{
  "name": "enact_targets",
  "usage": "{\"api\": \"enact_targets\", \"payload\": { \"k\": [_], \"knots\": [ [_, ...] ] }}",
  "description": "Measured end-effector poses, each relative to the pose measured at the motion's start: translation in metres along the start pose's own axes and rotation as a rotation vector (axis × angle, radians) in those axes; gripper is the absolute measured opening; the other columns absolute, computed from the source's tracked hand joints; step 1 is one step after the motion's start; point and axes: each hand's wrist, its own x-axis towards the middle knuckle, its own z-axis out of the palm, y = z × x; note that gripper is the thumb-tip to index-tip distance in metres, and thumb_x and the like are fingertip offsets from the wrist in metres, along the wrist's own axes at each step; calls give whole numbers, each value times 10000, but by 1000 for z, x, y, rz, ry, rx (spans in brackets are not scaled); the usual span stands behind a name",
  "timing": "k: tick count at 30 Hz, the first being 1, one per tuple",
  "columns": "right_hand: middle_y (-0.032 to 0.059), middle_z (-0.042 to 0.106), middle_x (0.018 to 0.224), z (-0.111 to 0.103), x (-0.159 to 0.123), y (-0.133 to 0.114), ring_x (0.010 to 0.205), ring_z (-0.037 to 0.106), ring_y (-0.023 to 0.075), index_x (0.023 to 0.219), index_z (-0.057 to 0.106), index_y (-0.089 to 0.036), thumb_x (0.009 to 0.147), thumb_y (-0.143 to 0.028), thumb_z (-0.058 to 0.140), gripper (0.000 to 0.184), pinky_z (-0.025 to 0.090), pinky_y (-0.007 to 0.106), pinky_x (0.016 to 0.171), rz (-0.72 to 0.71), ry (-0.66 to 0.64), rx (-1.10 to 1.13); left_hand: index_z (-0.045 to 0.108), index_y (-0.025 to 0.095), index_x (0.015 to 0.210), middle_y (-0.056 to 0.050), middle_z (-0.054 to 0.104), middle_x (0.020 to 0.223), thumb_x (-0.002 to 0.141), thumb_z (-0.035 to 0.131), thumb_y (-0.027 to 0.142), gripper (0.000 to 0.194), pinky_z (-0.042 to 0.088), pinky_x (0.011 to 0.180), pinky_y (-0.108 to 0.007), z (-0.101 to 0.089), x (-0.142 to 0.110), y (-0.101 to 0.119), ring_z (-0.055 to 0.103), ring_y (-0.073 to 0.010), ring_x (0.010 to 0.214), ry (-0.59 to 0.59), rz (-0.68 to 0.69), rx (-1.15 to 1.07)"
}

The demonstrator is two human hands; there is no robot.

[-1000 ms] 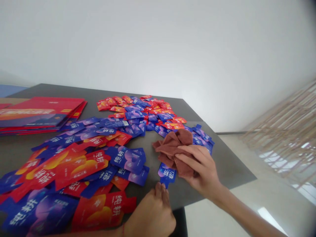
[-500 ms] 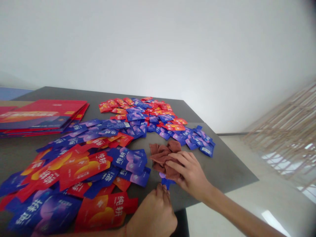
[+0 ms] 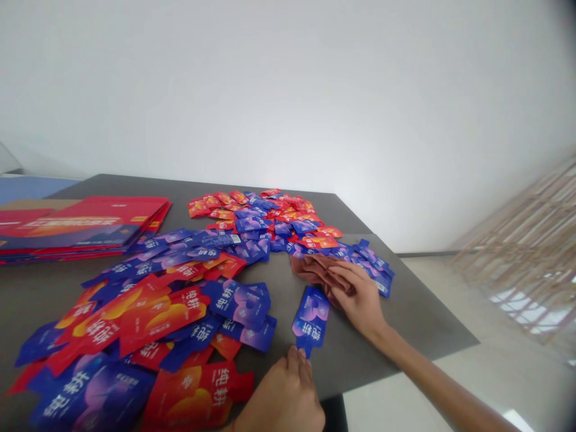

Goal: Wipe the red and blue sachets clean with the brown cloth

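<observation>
A blue pouch [image 3: 312, 318] with purple shapes and white lettering lies flat on the dark grey table [image 3: 373, 354]. Its narrow spout end is pinched between the thumb and fingers of my left hand [image 3: 285, 390], close to the table's front edge. My right hand [image 3: 360, 294] grips a crumpled brown cloth [image 3: 319, 269] just beyond the pouch's upper right corner. Cloth and pouch look apart or barely touching. The palm side of my right hand is hidden. To the left of my left hand lies a large heap of red and blue pouches [image 3: 157, 312].
Behind the cloth spreads a second heap of smaller-looking red and blue pouches [image 3: 270, 216]. More blue pouches [image 3: 375, 267] lie near the right edge. Folded red cartons [image 3: 90, 222] are stacked at the left. A white wall [image 3: 288, 96] stands behind; pale floor shows at right.
My right hand with the cloth moved toward me over the pouch, covering it, then moved back away, uncovering the pouch. My left hand kept its pinch. The view shifted slightly.
</observation>
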Motion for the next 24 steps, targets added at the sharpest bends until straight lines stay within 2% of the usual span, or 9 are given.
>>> {"api": "enact_targets", "payload": {
  "k": [4, 7, 12, 18, 24],
  "knots": [
    [104, 754, 1246, -20, 12, -10, 1187, 708, 289, 1156, 758, -248, 888, -244, 683, 279, 561, 511, 1045, 44, 200, 65, 750, -18, 1199, -305, 763, 1099, 981, 670, 241, 347, 572, 783, -400, 2, -1, 0, 766, -347, 1051, 9, 19, 9],
    [100, 762, 1226, -36, 20, -13, 1157, 726, 287, 1138, 765, -255, 882, -251, 706, 263, 578, 501, 1025, 22, 290, 28, 761, -3, 1184, -297, 766, 1094, 971, 684, 241, 332, 569, 809, -412, 3, -1, -1, 768, -352, 1046, 18, 25, 27],
    [96, 771, 1207, -45, 16, 8, 1158, 725, 296, 1126, 774, -250, 861, -251, 732, 268, 583, 499, 1011, 32, 376, -22, 764, 5, 1180, -289, 769, 1103, 983, 677, 264, 337, 578, 781, -395, 5, -2, -1, 775, -353, 1044, 23, 38, 44],
    [98, 780, 1175, -47, -8, 41, 1142, 723, 309, 1098, 787, -239, 850, -304, 739, 261, 565, 532, 1040, 96, 355, -99, 759, 1, 1191, -296, 766, 1102, 962, 689, 217, 322, 577, 747, -391, 6, -1, -1, 771, -349, 1032, -2, 33, 28],
    [109, 766, 1195, -36, -38, 55, 1132, 717, 302, 1105, 778, -228, 873, -335, 719, 262, 568, 530, 1028, 148, 301, -129, 768, 25, 1193, -277, 771, 1110, 970, 659, 200, 304, 575, 818, -417, 14, -5, -1, 765, -343, 1054, 15, 23, 60]
  ]
}}
